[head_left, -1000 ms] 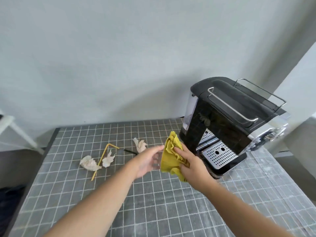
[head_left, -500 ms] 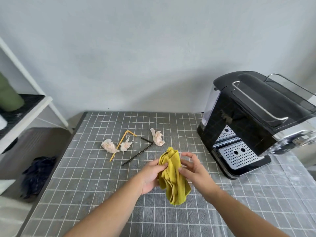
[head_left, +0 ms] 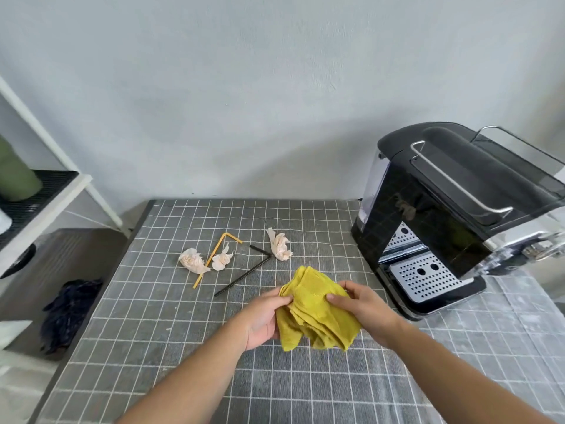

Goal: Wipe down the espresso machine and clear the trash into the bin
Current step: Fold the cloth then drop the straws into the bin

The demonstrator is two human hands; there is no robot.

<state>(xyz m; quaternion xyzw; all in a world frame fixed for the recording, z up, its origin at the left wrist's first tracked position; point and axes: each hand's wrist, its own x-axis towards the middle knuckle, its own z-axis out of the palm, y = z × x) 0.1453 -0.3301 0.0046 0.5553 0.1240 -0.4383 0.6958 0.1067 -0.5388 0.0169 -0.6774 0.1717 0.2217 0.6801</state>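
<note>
A crumpled yellow cloth is held over the middle of the table between my left hand and my right hand, both gripping it. The black and silver espresso machine stands at the right, its perforated drip tray facing me, a hand's width from my right hand. Trash lies beyond the cloth: three crumpled tissues, a bent yellow straw and a bent black straw.
The table carries a grey grid-patterned cloth. A white shelf rack holding a green object stands at the left. A dark blue bundle lies on the floor beside the table's left edge.
The view has swung left, away from the machine. Both hands have brought the cloth back from the machine's front to the table's middle and spread it wider between them.
</note>
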